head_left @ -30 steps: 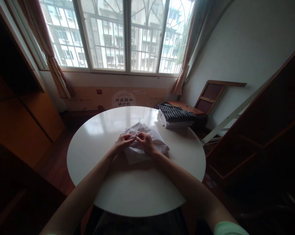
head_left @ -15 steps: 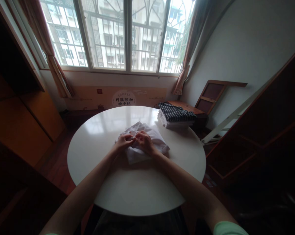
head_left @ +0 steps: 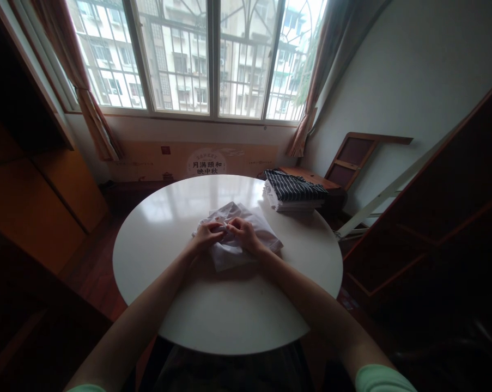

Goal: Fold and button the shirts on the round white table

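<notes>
A white shirt (head_left: 262, 228) lies bunched and partly folded on the round white table (head_left: 229, 316). My left hand (head_left: 210, 234) is closed on the cloth near its middle, thumb and fingers pinched together. Close beside it, my right hand (head_left: 242, 234) pinches the same part of the cloth, and the fingertips of both hands almost meet. A small fold of fabric shows between them. Whether a button is in the fingers is too small to tell. The shirt's lower corner spreads toward me under my wrists.
At the table's far right edge sits a stack of folded clothes (head_left: 295, 188), black with white stripes on top and white below. Behind it stands a wooden chair (head_left: 347, 160) by the wall. A window with curtains (head_left: 92, 120) rises beyond the table.
My fingers have shifted slightly on the cloth, and the right hand's fingers are now lower and more extended toward the left hand. The shirt stays in place.
</notes>
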Demonstrator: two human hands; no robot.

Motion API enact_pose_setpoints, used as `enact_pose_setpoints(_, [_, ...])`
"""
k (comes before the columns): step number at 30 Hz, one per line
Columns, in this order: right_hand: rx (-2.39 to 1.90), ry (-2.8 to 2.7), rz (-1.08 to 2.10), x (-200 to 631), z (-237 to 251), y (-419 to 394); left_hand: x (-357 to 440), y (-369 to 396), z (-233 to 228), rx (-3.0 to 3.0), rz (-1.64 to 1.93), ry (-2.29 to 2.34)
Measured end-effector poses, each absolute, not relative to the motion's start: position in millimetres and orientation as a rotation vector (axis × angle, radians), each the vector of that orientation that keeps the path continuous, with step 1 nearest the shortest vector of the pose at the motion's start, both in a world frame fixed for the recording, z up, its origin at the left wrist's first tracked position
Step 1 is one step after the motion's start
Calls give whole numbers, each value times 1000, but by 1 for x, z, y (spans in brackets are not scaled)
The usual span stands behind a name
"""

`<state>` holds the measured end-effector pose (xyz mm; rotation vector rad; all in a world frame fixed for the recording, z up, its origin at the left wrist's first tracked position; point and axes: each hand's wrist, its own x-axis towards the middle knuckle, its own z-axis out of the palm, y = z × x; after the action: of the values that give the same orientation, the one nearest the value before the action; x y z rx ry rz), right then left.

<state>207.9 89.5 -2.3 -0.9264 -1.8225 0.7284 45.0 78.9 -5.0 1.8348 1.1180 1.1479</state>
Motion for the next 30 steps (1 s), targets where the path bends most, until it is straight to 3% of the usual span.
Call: enact_pose_setpoints(30, [-916, -1686, 958, 210, -4, 96, 49, 77, -6, 1716, 1210, 1111])
